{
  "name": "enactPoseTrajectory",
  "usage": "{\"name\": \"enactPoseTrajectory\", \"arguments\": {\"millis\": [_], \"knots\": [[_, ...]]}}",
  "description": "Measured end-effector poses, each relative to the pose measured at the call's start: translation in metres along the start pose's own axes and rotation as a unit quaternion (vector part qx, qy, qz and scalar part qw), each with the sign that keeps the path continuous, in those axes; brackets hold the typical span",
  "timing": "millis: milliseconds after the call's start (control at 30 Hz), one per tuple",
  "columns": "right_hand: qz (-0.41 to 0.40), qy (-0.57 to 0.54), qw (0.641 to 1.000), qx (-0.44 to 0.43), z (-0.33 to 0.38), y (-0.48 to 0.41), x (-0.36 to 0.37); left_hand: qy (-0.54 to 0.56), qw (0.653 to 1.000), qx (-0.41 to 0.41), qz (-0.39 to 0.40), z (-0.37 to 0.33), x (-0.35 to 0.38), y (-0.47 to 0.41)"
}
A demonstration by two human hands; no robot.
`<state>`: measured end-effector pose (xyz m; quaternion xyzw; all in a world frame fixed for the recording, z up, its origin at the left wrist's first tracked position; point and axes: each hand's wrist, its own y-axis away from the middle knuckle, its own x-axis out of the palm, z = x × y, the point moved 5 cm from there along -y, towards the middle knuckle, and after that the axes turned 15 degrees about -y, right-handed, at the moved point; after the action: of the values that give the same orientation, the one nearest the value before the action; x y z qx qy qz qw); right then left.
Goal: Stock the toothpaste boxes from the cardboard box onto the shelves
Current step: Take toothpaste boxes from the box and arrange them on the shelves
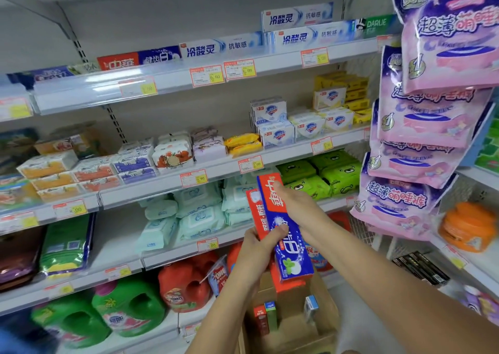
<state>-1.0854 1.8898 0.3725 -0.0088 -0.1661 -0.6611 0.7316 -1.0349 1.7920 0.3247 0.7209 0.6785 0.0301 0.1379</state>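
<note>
Holding two long boxes upright in front of the shelves, you have both hands closed on them. Your left hand point(256, 251) wraps around their lower part, its thumb point(280, 230) pressed across the front of the red-and-blue cardboard toothpaste box point(291, 251). Your right hand point(297, 205) grips the same box higher up, from its right edge, with the fingers curled over the red upper end. The plain red cardboard toothpaste box point(254, 213) stands just behind and to the left, touching the first.

Both boxes are in the air above the open brown cardboard box point(321, 299), which sits low down beside the shelving. A few small cartons point(260, 320) stand on end inside it.

Along the top white metal shelf point(162, 83), white-and-blue toothpaste cartons point(221, 47) lie in a row on their long sides, with a red-and-blue one point(137, 59) to their left. Level with your hands, pale green wet-wipe packs point(199, 207) fill the shelf, with bright green packs point(324, 175) above your right hand. Green detergent bottles point(127, 307) stand on the bottom shelf, and pink-and-purple hanging bags point(432, 110) crowd the right.
</note>
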Motion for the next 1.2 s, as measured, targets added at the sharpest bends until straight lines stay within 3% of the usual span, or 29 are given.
{"name": "enactPoseTrajectory", "arguments": {"millis": [133, 267, 367, 467, 567, 767, 867, 1033, 1200], "knots": [[0.140, -0.017, 0.990, 0.010, 0.013, 0.005, 0.023, 0.046, 0.990, 0.064, -0.120, -0.029, -0.036, -0.008], [0.221, 0.093, 0.970, -0.024, 0.064, -0.007, 0.059, 0.013, 0.965, 0.161, -0.205, -0.074, -0.082, -0.011], [0.246, 0.166, 0.949, -0.104, 0.104, -0.017, 0.100, 0.036, 0.946, 0.205, -0.248, -0.105, -0.118, -0.015], [0.277, 0.261, 0.905, -0.190, 0.133, -0.016, 0.140, 0.093, 0.931, 0.216, -0.280, -0.132, -0.154, -0.022], [0.291, 0.268, 0.897, -0.199, 0.155, -0.023, 0.172, 0.132, 0.927, 0.204, -0.287, -0.155, -0.185, -0.026], [0.302, 0.189, 0.931, -0.080, 0.206, -0.057, 0.220, 0.092, 0.942, 0.148, -0.288, -0.201, -0.225, -0.021], [0.257, 0.205, 0.940, -0.088, 0.250, -0.084, 0.232, 0.107, 0.947, 0.089, -0.288, -0.219, -0.246, -0.017], [0.200, 0.354, 0.896, -0.181, 0.312, -0.141, 0.249, 0.148, 0.948, 0.022, -0.282, -0.228, -0.283, -0.011], [0.187, 0.495, 0.816, -0.234, 0.323, -0.179, 0.272, 0.181, 0.948, -0.009, -0.261, -0.234, -0.299, -0.004]]}}
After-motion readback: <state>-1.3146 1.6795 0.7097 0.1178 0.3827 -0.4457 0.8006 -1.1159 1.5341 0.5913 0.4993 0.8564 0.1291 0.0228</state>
